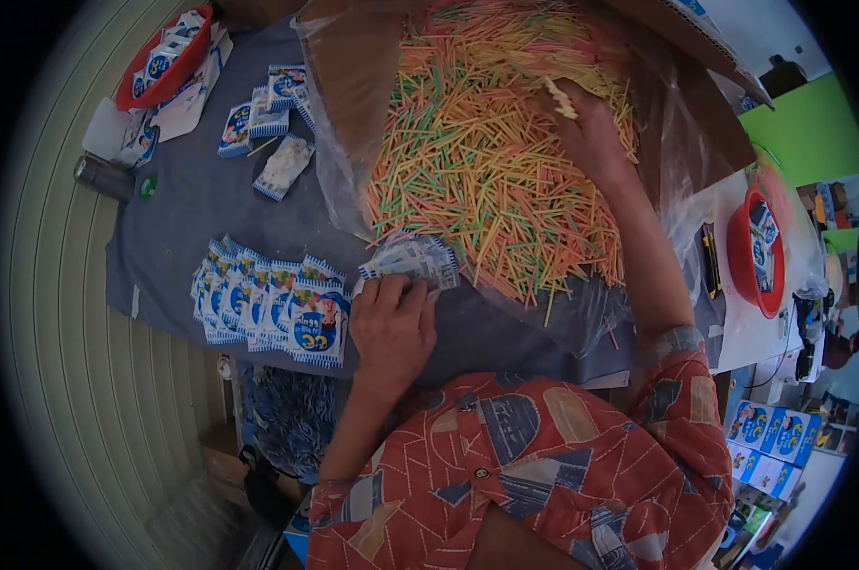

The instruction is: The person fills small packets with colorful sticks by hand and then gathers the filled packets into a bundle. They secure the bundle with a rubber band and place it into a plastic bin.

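A large heap of thin pastel candy sticks [486, 180], yellow, pink, orange and green, lies in a plastic-lined cardboard box. Over its upper right part, my right hand [589, 133] is closed on a small bunch of pale yellow sticks [561, 99]. My left hand [391, 328] is at the near edge of the heap, its fingers bent over the lower end of a blue-and-white packet [412, 258]. To its left, several printed blue-and-white packets [268, 304] overlap in a row on the dark cloth.
More packets [263, 114] lie at the upper left of the cloth. One red basket [168, 62] with packets stands far left, another red basket [754, 252] at right. A metal cylinder [104, 178] lies at the left edge. The clear plastic liner [339, 161] spreads beyond the box.
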The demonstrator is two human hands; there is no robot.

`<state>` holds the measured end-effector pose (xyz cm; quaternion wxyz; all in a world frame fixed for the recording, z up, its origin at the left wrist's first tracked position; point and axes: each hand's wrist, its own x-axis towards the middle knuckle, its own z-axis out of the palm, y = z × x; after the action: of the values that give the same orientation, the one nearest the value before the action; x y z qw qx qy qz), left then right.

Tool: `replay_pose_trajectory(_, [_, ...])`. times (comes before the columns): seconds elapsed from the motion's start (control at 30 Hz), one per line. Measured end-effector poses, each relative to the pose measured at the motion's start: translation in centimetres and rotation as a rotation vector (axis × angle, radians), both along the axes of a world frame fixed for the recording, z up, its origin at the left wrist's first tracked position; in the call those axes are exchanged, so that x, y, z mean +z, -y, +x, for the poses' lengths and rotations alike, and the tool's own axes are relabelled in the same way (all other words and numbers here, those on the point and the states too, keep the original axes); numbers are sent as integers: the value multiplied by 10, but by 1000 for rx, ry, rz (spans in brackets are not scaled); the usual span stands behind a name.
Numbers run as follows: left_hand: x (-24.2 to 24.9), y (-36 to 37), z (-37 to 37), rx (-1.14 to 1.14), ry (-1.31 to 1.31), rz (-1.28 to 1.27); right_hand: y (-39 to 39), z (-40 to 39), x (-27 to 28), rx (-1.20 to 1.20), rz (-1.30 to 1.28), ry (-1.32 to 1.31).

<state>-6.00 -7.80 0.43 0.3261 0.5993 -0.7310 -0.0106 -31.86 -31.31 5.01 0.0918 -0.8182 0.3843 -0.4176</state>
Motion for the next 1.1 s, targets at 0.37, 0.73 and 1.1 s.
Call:
replay_pose_trajectory(0.37, [-9, 0, 4, -9, 16, -63, -40, 39, 8, 153, 893, 863])
replay_pose_trajectory(0.73, [-5, 11, 18, -61, -531, -2, -63, 34, 15, 451, 966, 775])
replay_pose_trajectory(1.1, [-1, 51, -20, -272, -1186, 39, -103, 75, 28, 605, 565, 395])
